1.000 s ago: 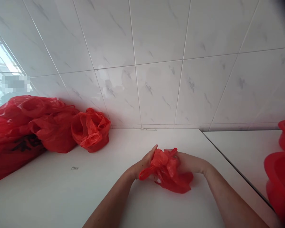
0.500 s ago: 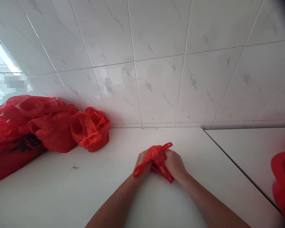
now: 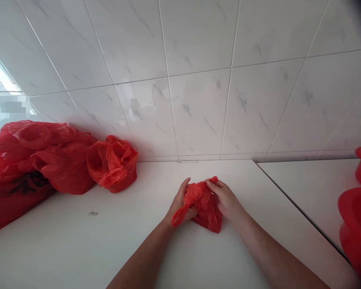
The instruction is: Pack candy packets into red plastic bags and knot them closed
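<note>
A small red plastic bag [image 3: 209,210], bunched and tied in a knot near its top, is between my two hands above the white surface. My left hand [image 3: 179,204] cups the bag's left side; one fingertip points up behind the knot and another digit shows beneath it. A loop of the bag hangs over that wrist. With thumb and fingers, my right hand [image 3: 227,196] pinches the other loop at the upper right. The lower part of the bag hangs loose towards me. What is inside it, if anything, cannot be seen.
Large filled red plastic bags [image 3: 60,160] stand at the left by the wall, with a smaller open red bag [image 3: 126,172] beside them. Red rounded containers [image 3: 355,233] are at the right edge. A seam crosses the white surface [image 3: 132,245]; a tiled wall [image 3: 198,108] rises behind.
My right hand has shifted from the bag's side up to its right loop, now pinching it. My left fingers have loosened and spread, and the bag's lower part has opened out.
</note>
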`<state>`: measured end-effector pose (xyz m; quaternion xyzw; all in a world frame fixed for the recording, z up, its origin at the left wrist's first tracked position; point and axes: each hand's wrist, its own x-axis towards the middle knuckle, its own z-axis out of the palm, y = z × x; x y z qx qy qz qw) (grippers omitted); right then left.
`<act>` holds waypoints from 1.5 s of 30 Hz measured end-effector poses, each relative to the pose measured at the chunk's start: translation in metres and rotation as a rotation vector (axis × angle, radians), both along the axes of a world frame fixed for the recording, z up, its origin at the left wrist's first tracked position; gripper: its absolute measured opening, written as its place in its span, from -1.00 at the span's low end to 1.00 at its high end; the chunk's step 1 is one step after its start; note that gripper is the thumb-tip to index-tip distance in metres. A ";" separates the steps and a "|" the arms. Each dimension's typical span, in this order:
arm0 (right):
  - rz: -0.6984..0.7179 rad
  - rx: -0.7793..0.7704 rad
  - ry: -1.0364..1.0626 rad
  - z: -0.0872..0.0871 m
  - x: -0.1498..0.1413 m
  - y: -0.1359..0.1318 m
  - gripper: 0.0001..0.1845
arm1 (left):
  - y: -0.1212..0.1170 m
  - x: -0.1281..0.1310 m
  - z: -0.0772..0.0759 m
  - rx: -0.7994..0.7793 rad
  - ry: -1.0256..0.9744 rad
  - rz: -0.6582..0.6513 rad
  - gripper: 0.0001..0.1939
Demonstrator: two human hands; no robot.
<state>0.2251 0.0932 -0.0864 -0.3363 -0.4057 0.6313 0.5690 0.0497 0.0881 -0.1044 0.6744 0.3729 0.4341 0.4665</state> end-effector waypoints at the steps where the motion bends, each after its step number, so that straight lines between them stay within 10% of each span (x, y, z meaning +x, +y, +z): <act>1: -0.040 -0.015 0.010 -0.002 0.001 0.001 -0.73 | -0.001 -0.001 0.001 0.085 0.027 -0.002 -0.04; 7: -0.104 -0.051 0.066 -0.004 0.008 0.006 -0.71 | -0.010 0.001 0.010 0.456 0.104 0.129 -0.27; 19: -0.439 -0.227 -0.049 -0.012 0.052 0.016 -0.75 | 0.017 -0.029 0.013 0.293 0.284 0.571 -0.58; 25: -0.385 -0.208 -0.008 -0.015 0.053 0.015 -0.73 | 0.015 -0.027 0.012 0.012 0.018 0.454 -0.57; 31: 0.026 -0.111 0.078 -0.002 0.026 0.001 -0.43 | 0.009 -0.012 0.015 -0.230 -0.398 0.179 -0.53; 45: 0.014 0.100 -0.251 0.023 0.017 -0.013 -0.78 | 0.004 0.002 0.012 -0.267 -0.267 0.022 -0.64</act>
